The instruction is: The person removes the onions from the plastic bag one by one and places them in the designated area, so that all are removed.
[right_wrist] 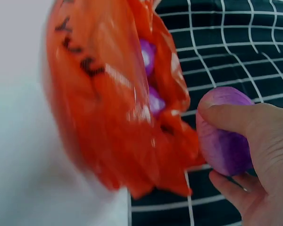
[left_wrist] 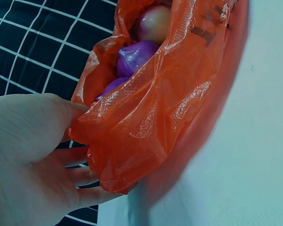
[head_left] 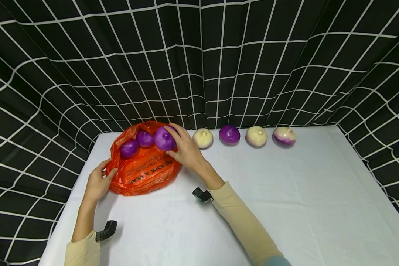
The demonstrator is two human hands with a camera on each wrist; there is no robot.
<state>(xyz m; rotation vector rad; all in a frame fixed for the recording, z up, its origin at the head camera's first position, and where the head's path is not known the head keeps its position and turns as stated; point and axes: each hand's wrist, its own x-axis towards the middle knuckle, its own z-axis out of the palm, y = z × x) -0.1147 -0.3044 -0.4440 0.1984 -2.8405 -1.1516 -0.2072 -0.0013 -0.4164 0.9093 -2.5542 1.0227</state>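
A red-orange plastic bag point(head_left: 149, 168) with dark printing lies at the table's left, its mouth facing the back. Two purple onions sit in the mouth, one onion point(head_left: 129, 148) at the left and another onion point(head_left: 145, 138) beside it. My left hand point(head_left: 99, 181) pinches the bag's left edge, thumb at the rim and fingers behind the plastic point(left_wrist: 127, 127). In my right hand point(head_left: 187, 149) is a purple onion point(head_left: 164, 139), held between thumb and fingers at the right side of the mouth. The right wrist view shows this onion point(right_wrist: 221, 136) just outside the plastic.
Along the table's back edge, right of the bag, stand a pale onion point(head_left: 203, 138), a purple onion point(head_left: 229, 135), another pale onion point(head_left: 256, 136) and a white-and-purple onion point(head_left: 284, 136). A black cloth point(head_left: 199, 62) with white grid lines hangs behind the white table point(head_left: 286, 192).
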